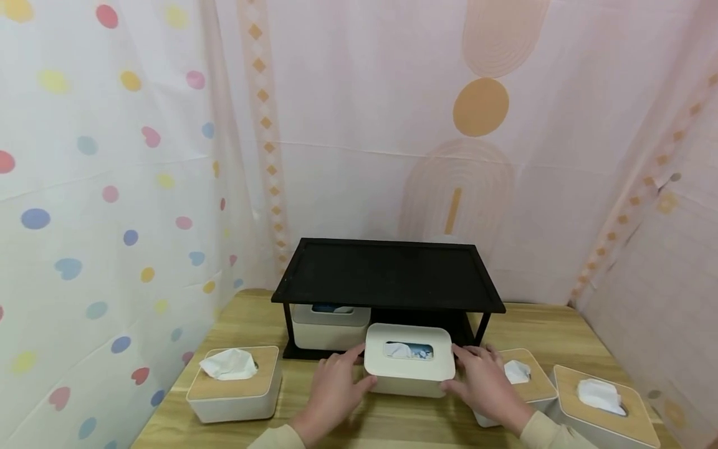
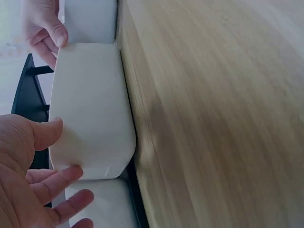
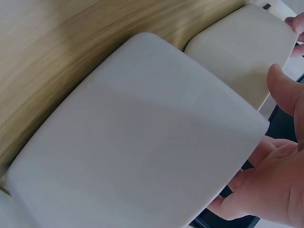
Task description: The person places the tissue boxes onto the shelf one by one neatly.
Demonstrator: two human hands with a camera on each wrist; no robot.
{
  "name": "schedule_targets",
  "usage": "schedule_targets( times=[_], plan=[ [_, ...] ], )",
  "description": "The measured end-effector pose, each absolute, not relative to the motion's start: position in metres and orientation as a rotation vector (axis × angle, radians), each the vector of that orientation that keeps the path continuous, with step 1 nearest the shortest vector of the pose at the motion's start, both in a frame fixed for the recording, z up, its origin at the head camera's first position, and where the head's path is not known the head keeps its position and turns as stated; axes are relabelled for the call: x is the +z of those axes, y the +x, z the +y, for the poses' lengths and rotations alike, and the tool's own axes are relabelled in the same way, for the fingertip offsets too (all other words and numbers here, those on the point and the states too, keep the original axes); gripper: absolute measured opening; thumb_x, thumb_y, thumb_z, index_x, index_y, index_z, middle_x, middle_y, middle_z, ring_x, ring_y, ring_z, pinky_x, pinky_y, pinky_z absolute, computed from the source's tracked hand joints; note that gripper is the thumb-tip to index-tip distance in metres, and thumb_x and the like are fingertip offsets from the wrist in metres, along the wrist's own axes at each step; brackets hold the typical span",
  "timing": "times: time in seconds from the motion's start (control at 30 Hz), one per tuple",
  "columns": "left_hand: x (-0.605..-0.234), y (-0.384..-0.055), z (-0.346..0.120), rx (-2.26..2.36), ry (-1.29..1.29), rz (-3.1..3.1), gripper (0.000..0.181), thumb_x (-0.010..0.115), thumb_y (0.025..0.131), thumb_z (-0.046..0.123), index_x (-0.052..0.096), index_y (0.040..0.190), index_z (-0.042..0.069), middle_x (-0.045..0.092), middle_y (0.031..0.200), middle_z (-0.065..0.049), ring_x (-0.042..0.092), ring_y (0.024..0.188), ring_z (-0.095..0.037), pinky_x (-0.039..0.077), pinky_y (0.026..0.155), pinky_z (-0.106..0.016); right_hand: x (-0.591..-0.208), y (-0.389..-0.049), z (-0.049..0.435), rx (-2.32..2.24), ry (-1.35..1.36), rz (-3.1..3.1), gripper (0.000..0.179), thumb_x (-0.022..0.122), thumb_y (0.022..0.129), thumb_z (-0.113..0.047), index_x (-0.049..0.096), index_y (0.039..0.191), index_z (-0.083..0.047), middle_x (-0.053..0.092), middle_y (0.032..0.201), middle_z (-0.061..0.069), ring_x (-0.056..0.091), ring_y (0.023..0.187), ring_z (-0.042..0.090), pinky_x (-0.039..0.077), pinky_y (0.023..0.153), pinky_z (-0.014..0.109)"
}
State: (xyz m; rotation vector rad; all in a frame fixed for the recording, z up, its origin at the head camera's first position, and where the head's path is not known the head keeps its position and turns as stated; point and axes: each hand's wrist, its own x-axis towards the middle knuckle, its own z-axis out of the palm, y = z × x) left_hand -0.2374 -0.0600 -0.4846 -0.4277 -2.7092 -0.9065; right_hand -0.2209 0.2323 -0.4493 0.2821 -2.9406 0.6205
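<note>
A cream tissue box (image 1: 409,386) with an oval slot in its pale lid is at the front of a two-level black shelf (image 1: 387,271). My left hand (image 1: 335,388) grips its left end, the thumb on the front wall. At the right end my right hand (image 1: 485,381) holds it the same way. The left wrist view shows the box's plain front (image 2: 92,104) between both hands. A second tissue box (image 1: 331,337) stands inside the shelf on the left, partly under the top panel. Tissue shows in the held box's slot.
One wooden-lidded tissue box (image 1: 232,405) stands on the wooden table (image 1: 314,430) at left. Two more, a nearer one (image 1: 527,377) beside my right hand and a farther-right one (image 1: 606,421), stand at right. Curtains (image 1: 359,125) hang behind and at the sides.
</note>
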Motion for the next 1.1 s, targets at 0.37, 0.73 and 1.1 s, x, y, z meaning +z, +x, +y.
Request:
schedule_targets(
  times=[0.37,0.73,1.1],
  plan=[
    [-0.481,-0.242,-0.053,-0.589,-0.475,-2.664,0.049,0.088,0.087,0.042,0.080,0.126,0.014,0.082,0.117,-0.005,0.073,0.101,-0.033,0.053,0.087,-0.054,-0.445,-0.224,0.242,0.555,0.324,-2.926,0.060,0.088,0.088,-0.035,0.072,0.136,-0.002,0.082,0.098,-0.003,0.060,0.134,0.046,0.029,0.118,0.077],
    [-0.481,-0.250,-0.055,-0.249,-0.428,-2.466,0.031,0.084,0.086,0.057,0.086,0.103,0.031,0.072,0.130,-0.008,0.059,0.126,-0.038,0.045,0.108,-0.060,-0.438,-0.229,0.244,0.491,0.328,-2.878,0.048,0.087,0.089,-0.039,0.079,0.125,-0.010,0.082,0.113,0.006,0.068,0.123,0.041,0.035,0.114,0.078],
    [-0.476,-0.253,-0.053,-0.281,-0.407,-2.526,0.027,0.082,0.090,0.053,0.086,0.105,0.031,0.070,0.138,-0.010,0.056,0.134,-0.044,0.041,0.114,-0.066,-0.438,-0.228,0.242,0.452,0.338,-2.819,0.028,0.085,0.092,-0.036,0.083,0.111,-0.016,0.081,0.118,0.005,0.067,0.123,0.044,0.043,0.108,0.073]
  ],
)
